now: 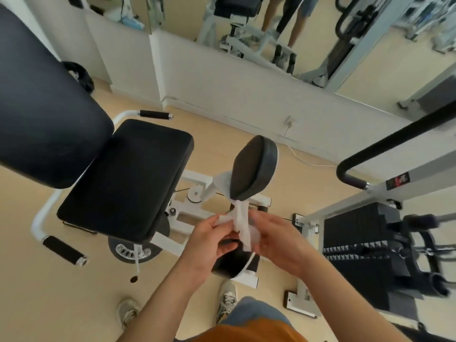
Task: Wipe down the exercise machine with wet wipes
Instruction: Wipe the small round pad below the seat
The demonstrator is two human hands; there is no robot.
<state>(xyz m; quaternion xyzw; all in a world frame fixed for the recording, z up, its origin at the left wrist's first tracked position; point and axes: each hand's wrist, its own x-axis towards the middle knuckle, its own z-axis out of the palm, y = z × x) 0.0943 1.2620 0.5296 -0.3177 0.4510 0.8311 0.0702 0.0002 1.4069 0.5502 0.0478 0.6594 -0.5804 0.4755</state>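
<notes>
The exercise machine (197, 179) fills the floor ahead of the person, its broad black backrest (47, 114) tilted up at the left and the flat black seat (123, 178) just below it, with a grip handle (64, 250) on either side where a sitter's arms would fall; to the right, apart from the seat, stands the weight stack (357, 257) in its white frame; between seat and stack an oval black pad (254, 166) stands up on its bracket, and a second pad (229, 264) lies nearer, partly hidden under the hands; the person stands close over this nearer pad, which I judge puts it first in line for wiping; both hands are raised together above it, clear of its surface, likely so the cloth can be readied in the air; the left hand (209, 240) pinches the left edge of the wet wipe (243, 223) between thumb and bent fingers, while the right hand (276, 240) curls its fingers round the wipe's right side, though blur keeps me from telling exactly which fingertips grip; the wipe itself hangs crumpled and twisted between the two hands, one end sticking up towards the oval pad, touching no part of the machine; the two-sided hold looks meant to pull it open flat before any wiping begins.
</notes>
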